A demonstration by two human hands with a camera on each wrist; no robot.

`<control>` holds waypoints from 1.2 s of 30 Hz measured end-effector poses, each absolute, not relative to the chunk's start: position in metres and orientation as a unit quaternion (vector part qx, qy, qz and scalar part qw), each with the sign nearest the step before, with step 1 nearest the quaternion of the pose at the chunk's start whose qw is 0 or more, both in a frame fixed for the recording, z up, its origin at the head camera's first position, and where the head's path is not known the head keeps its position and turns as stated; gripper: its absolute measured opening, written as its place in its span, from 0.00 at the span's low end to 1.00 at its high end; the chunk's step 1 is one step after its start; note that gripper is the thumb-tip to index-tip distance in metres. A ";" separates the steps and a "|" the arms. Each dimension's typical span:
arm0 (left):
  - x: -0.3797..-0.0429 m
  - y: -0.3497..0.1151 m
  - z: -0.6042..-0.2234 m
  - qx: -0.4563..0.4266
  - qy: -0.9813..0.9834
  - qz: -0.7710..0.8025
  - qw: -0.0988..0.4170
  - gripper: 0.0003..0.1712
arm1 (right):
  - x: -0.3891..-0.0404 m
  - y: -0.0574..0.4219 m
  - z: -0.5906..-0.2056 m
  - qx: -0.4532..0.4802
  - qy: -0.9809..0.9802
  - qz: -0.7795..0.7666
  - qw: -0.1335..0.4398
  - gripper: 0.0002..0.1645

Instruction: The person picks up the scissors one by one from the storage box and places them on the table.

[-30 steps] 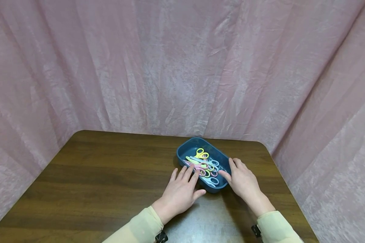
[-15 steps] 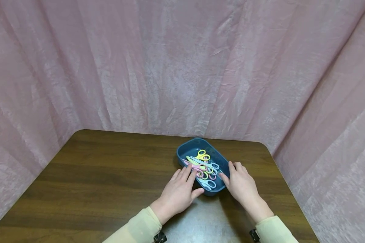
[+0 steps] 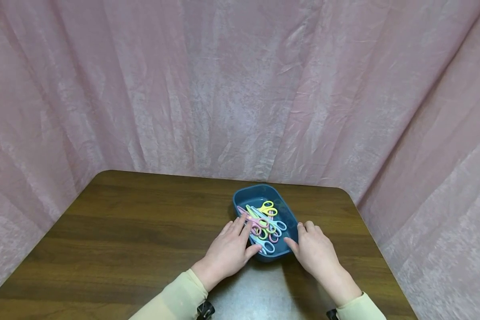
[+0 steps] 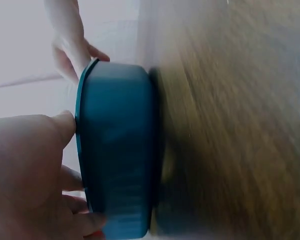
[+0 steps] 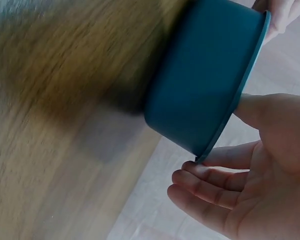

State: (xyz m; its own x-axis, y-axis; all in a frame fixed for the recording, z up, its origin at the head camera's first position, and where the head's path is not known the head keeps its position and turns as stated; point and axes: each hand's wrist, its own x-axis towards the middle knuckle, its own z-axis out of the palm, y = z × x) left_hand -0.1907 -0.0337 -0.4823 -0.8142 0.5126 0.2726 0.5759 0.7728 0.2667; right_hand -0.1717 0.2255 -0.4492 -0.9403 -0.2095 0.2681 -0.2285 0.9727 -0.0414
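A dark blue plastic storage bin (image 3: 258, 194) stands on the table, holding several pairs of scissors: pink (image 3: 260, 221), yellow (image 3: 270, 211), light blue (image 3: 267, 246) and light green. My left hand (image 3: 227, 250) rests on the left side of the bin, fingers nearly straight over the rim and thumb by the near corner. Across from it, my right hand (image 3: 316, 250) pinches the right rim, its thumb inside and the fingers outside. In the right wrist view, my right hand (image 5: 270, 165) meets the rim of the bin (image 5: 205, 75). Some scissor blades are hidden under other scissors.
The brown wooden table (image 3: 144, 240) has its rounded back edge just behind the bin. Pink curtains (image 3: 232, 89) hang behind and to the right of the table. A light reflection lies on the wood between my forearms.
The bin has turned, its near end swinging left and slightly toward me while the far end stays nearly in place. Both hands moved with it, left and nearer.
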 end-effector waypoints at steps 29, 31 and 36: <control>-0.190 -0.046 -0.482 -0.245 -0.945 -0.190 0.105 0.37 | -0.159 0.242 -0.455 0.181 -0.971 0.137 0.075 0.42; -0.192 -0.049 -0.483 -0.244 -0.945 -0.195 0.098 0.37 | -0.158 0.239 -0.456 0.187 -0.970 0.135 0.082 0.40; -0.197 -0.057 -0.484 -0.249 -0.942 -0.210 0.076 0.37 | -0.154 0.233 -0.459 0.186 -0.969 0.124 0.103 0.40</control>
